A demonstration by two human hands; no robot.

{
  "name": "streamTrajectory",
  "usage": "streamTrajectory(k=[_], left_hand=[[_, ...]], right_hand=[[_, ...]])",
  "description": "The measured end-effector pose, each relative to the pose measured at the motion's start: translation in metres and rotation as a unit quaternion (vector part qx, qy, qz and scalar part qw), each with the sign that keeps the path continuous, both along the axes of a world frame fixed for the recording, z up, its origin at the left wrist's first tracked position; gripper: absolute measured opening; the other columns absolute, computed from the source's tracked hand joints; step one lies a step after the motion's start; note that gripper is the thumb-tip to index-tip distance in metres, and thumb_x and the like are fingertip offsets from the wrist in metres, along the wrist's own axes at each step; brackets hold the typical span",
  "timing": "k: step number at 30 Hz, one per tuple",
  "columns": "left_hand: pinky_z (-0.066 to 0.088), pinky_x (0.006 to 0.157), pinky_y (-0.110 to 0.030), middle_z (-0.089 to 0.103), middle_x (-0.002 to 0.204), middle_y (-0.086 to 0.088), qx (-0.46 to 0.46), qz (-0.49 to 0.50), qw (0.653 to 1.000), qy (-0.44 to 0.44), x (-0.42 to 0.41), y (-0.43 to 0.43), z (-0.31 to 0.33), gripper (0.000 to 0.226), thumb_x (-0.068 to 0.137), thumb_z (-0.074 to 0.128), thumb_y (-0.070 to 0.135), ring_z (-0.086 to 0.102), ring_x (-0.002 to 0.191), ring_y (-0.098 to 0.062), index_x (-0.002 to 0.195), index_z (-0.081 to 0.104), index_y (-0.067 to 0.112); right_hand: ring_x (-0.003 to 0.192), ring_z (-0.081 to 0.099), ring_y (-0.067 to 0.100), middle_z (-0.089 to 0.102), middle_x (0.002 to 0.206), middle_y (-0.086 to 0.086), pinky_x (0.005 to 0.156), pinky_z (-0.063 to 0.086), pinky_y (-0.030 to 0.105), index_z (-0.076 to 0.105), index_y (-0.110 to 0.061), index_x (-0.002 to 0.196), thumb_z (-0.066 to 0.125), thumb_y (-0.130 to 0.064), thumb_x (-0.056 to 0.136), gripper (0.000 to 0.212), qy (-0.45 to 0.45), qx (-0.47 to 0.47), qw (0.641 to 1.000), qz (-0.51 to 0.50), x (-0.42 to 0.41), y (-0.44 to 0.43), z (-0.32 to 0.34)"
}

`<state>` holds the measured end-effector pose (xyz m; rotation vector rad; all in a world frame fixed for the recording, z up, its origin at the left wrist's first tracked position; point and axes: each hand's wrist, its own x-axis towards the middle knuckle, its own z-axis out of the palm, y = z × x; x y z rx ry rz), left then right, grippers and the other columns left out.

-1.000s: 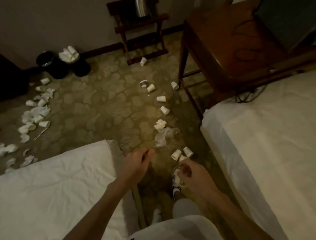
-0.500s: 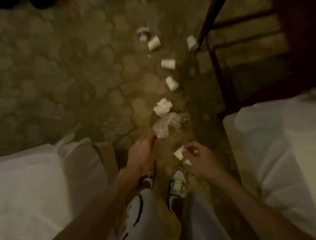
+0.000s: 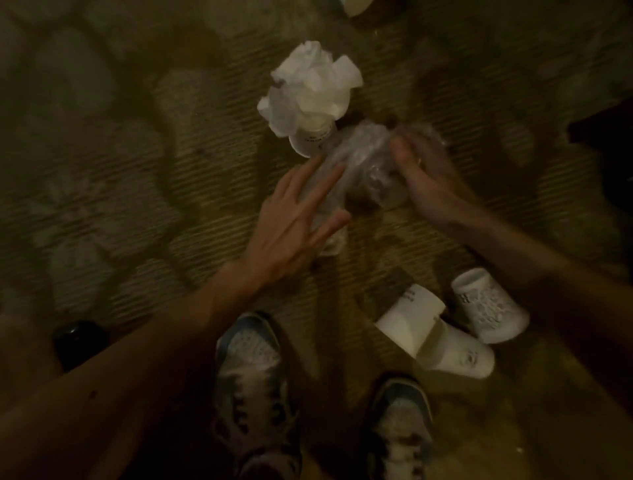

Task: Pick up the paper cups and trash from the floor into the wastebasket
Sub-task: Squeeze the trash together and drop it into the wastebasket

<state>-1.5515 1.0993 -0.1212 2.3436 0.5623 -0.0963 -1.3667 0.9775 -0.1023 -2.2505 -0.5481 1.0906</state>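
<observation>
1. At the bottom of the frame two pale sneakers (image 3: pixel 250 387) with dark markings stand on the patterned carpet (image 3: pixel 102 171). A bare forearm reaches up from each lower corner.
2. At lower right, just beyond the right-hand shoe, three white paper cups (image 3: pixel 462 356) lie on their sides, close together. One is squashed flat and rests across another, and the third, beside them, has a grey dotted print. The small dark marks on them are too blurred to read.
3. At lower left a dark round object (image 3: pixel 78 339) sits on the carpet; what it is cannot be told.
4. At centre the left hand (image 3: pixel 294 219) lies flat, fingers straight and spread, its grip released. It rests on the near end of a crumpled clear plastic wrapper (image 3: pixel 363 168) on the floor.
5. The right hand (image 3: pixel 435 185) covers the wrapper's right end, with the thumb pointing toward the middle. Blur hides the fingers, so I cannot tell whether its grip is closed.
6. Just beyond, at upper centre, a tipped cup (image 3: pixel 313 140) stuffed with crumpled white tissue (image 3: pixel 308 85) touches the plastic. Its line of small print is unreadable.
7. At the top edge is part of another pale cup (image 3: pixel 356 4). At the right edge is a dark furniture shape (image 3: pixel 609 164).
</observation>
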Motion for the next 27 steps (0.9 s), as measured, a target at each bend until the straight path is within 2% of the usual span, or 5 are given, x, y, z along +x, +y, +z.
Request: streamTrajectory(k=[6,10,15,20,27], left_hand=[[0.008,0.118,-0.015,0.022,0.161,-0.007,-0.014,0.033,0.992,-0.124,0.016,-0.010,-0.038,0.075,0.098,0.041,0.054,0.014,0.145,-0.004,0.156,0.019,0.013],[0.012,0.120,-0.019,0.010,0.165,0.001,-0.108,0.084,0.980,-0.143,0.030,-0.026,-0.037,0.090,0.093,0.038,0.067,0.009,0.150,-0.001,0.158,-0.001,0.017],[0.029,0.106,-0.014,0.037,0.145,0.005,-0.094,0.102,0.974,-0.177,0.034,-0.038,-0.027,0.082,0.092,0.026,0.072,0.036,0.130,0.002,0.152,0.033,0.017],[0.041,0.075,-0.022,0.062,0.097,-0.006,-0.028,0.113,0.975,-0.190,0.033,-0.041,-0.011,0.056,0.094,0.034,0.052,0.057,0.086,-0.015,0.104,0.066,0.007],[0.036,0.051,-0.031,0.049,0.055,0.002,0.027,0.203,0.962,-0.180,0.039,-0.015,0.006,0.067,0.091,0.026,0.062,0.047,0.050,-0.012,0.068,0.056,0.008]], right_hand=[[0.138,0.040,0.013,0.049,0.147,-0.007,0.119,0.026,0.042,0.052,-0.037,0.138,0.016,-0.088,0.068,0.094,0.026,0.036,0.999,-0.021,-0.005,0.015,-0.027],[0.107,0.065,0.006,0.073,0.110,-0.006,0.102,0.046,0.041,0.070,-0.025,0.118,0.017,-0.088,0.073,0.093,0.193,0.074,0.977,-0.052,-0.021,0.014,-0.020],[0.116,0.064,0.028,0.068,0.121,0.017,0.106,0.042,0.049,0.061,-0.010,0.130,0.014,-0.094,0.070,0.114,0.463,0.139,0.871,-0.095,-0.030,-0.002,-0.010],[0.131,0.052,0.031,0.055,0.140,0.019,0.115,0.030,0.051,0.046,-0.004,0.142,0.025,-0.088,0.079,0.107,0.609,0.260,0.737,-0.136,-0.046,-0.023,0.001],[0.112,0.064,0.025,0.069,0.118,0.009,0.094,0.050,0.046,0.065,-0.021,0.116,0.026,-0.079,0.087,0.076,0.383,0.168,0.862,-0.285,-0.053,-0.035,0.028]])
